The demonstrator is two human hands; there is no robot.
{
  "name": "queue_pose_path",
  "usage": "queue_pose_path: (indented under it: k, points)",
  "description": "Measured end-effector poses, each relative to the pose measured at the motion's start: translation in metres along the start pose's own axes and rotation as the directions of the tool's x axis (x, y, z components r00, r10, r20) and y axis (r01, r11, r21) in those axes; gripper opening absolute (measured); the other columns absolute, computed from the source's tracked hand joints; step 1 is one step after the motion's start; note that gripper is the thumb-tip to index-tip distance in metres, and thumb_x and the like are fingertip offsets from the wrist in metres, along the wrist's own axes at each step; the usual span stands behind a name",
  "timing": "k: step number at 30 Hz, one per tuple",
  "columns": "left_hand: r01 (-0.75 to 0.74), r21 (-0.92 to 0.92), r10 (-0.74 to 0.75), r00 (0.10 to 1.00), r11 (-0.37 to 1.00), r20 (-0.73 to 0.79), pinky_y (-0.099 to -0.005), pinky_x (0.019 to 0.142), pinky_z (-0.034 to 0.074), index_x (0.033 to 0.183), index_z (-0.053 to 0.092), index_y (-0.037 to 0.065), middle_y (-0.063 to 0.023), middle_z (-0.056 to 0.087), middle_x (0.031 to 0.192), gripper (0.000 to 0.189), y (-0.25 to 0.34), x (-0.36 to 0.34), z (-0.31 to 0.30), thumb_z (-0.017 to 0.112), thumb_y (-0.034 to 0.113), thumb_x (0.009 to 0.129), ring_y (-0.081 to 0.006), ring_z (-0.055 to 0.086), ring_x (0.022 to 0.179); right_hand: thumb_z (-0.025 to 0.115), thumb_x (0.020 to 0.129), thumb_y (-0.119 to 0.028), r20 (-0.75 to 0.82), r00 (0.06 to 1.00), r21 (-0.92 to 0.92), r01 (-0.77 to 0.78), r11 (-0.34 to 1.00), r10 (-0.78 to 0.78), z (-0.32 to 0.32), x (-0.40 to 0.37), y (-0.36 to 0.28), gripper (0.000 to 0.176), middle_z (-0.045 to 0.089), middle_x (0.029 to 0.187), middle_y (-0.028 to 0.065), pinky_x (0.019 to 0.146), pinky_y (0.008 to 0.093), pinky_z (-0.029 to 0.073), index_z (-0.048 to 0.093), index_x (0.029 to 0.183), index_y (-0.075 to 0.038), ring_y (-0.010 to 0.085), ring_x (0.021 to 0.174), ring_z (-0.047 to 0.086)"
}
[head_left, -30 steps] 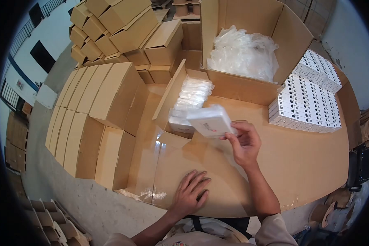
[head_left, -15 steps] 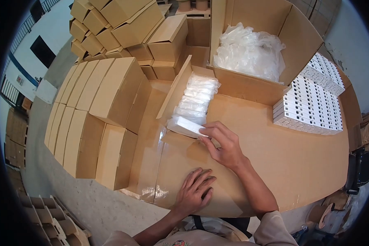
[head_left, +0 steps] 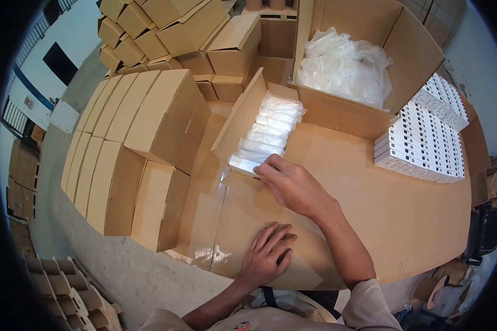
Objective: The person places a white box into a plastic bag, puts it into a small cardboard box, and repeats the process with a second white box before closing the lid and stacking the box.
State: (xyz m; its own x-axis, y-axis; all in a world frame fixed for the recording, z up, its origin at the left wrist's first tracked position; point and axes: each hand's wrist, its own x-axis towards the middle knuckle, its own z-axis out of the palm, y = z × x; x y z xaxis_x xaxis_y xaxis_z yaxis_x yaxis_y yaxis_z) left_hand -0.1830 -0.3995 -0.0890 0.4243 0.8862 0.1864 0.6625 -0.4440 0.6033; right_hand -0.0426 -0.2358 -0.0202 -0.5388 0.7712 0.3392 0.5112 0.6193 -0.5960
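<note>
My right hand (head_left: 292, 182) pinches the right end of a small white box (head_left: 243, 164) in clear plastic. That box lies at the near end of an open cardboard carton (head_left: 233, 118), whose long flap stands up on the left. Behind it in the carton, several plastic-wrapped white boxes (head_left: 270, 124) are lined up in a row. Lower down, my left hand (head_left: 266, 256) rests flat on the cardboard-covered table (head_left: 381, 231), fingers stretched out and holding nothing.
A large carton (head_left: 337, 113) full of clear plastic bags (head_left: 345, 66) stands at the back. Stacked white boxes with dark squares (head_left: 419, 143) sit at the right. Closed brown cartons (head_left: 149, 116) are stacked on the left, with more cartons (head_left: 188, 33) piled behind.
My right hand has lowered the near white box from a tilted position down into line with the carton's row. My left hand stays on the table. The view has shifted slightly.
</note>
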Motion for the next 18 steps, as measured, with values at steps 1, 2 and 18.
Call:
queue_pose_path:
  k: [1,2,18]
  points:
    - [-0.001,0.003,0.001,1.0,1.0,-0.004,-0.0514,0.115,0.04,0.13,0.065,0.01,-0.01,0.056,0.146,0.041,0.0,0.0,0.0,0.07,0.017,0.091,-0.0356,0.049,0.137,0.068,0.093,-0.008,-0.016,0.998,-0.033,0.055,0.998,-0.056,0.005,-0.001,0.006,0.022,0.066,0.107,0.0133,0.078,0.0449,0.054,0.067,0.115,-0.006,0.0344,0.091,0.067]
    - [-0.001,0.005,0.001,1.0,1.0,-0.009,-0.0514,0.115,0.041,0.13,0.065,0.01,-0.0101,0.056,0.146,0.041,0.0,0.0,0.001,0.07,0.017,0.09,-0.0356,0.049,0.137,0.068,0.094,-0.012,-0.028,0.993,-0.067,0.111,0.992,-0.113,0.01,-0.005,0.013,0.024,0.066,0.11,0.0126,0.081,0.0444,0.052,0.067,0.117,-0.007,0.033,0.094,0.066]
    - [0.011,0.062,-0.014,0.999,0.998,0.045,-0.0539,0.117,0.036,0.129,0.068,0.009,-0.011,0.059,0.142,0.042,0.002,0.019,0.013,0.071,0.025,0.09,-0.0381,0.046,0.138,0.068,0.095,-0.036,-0.035,0.974,-0.178,0.214,0.96,-0.224,0.021,-0.04,0.029,0.052,0.059,0.141,0.0099,0.089,0.0396,0.047,0.059,0.14,-0.01,0.0259,0.104,0.059]
